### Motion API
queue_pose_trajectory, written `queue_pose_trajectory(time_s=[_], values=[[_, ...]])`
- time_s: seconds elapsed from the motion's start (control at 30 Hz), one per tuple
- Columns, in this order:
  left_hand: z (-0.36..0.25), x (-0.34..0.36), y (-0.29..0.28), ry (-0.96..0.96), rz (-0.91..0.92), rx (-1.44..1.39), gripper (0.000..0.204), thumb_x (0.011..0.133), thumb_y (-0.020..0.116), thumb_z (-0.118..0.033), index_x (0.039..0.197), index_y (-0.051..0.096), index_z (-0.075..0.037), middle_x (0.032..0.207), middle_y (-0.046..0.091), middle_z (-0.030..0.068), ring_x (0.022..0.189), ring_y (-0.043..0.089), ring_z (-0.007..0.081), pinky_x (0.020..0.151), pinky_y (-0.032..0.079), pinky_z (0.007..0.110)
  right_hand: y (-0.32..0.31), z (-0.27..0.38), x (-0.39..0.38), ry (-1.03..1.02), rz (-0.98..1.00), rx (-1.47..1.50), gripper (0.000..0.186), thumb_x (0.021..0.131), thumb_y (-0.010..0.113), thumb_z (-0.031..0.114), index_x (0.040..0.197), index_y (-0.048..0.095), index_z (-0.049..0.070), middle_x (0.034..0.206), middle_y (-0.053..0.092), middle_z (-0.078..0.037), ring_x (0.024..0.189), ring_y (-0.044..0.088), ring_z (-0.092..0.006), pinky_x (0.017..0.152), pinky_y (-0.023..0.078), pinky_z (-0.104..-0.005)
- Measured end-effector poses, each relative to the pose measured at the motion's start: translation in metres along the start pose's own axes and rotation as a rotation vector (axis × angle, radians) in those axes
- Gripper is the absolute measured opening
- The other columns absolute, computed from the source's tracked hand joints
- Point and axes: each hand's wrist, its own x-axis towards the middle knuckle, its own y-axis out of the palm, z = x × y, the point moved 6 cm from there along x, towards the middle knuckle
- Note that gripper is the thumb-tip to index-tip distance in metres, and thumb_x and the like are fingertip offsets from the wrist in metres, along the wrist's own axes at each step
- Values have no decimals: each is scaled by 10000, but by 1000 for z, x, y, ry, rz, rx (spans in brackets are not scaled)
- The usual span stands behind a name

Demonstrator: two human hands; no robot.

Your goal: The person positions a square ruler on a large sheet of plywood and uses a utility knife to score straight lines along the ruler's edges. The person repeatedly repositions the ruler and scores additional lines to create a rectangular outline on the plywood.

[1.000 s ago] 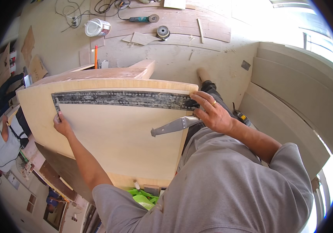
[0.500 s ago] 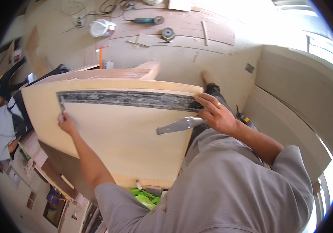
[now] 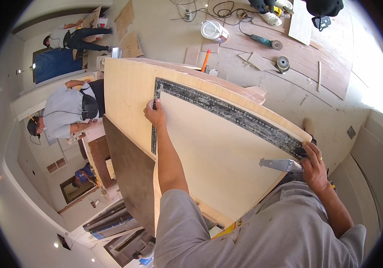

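Wooden panel [image 3: 129,91] under 1 black square [image 3: 227,111] | left hand [image 3: 155,115]: fingers curled at its short arm, pinch unclear | right hand [image 3: 315,169]: fingers gripping metal tool [image 3: 275,164] near square's far end | view swings left; square stays between the fingers, placement seemingly unchanged

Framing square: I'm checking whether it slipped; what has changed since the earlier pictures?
The view has swung left and tilted, so the panel and framing square appear farther right and slanted. No visible slip, grab or release. The left hand stays on the square's short arm; the right hand stays at its long arm's end, holding the hook-tipped knife.
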Motion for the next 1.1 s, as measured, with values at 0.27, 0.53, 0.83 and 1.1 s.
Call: queue_pose_trajectory(time_s=[0.27,0.53,0.83,1.1], values=[[13,15,10,177,6,109,371,889,668,-372,1028,689,-29,917,678,179,906,620,359,854,483,479,-1,-3,-4,2,42,2,153,678,655,-8,824,608,-11,1334,530,-237,1273,491,-405,982,496,-461],[38,31,21,112,120,-179,367,925,683,-321,1038,682,29,899,723,157,783,677,225,733,538,339,-6,-7,2,-47,19,55,151,743,683,63,854,596,9,1340,515,-229,1270,496,-376,925,530,-418],[26,26,16,75,110,-171,350,930,680,-271,1028,671,66,906,726,192,791,702,250,720,553,343,-2,-7,-2,-17,44,45,132,787,644,79,892,605,9,1350,500,-218,1291,475,-358,1000,492,-412],[17,22,15,79,92,-182,364,920,694,-272,1027,667,75,888,725,192,771,699,247,713,554,341,-2,-5,-1,-24,7,36,183,719,713,51,858,599,17,1320,523,-211,1267,495,-366,939,519,-415]])
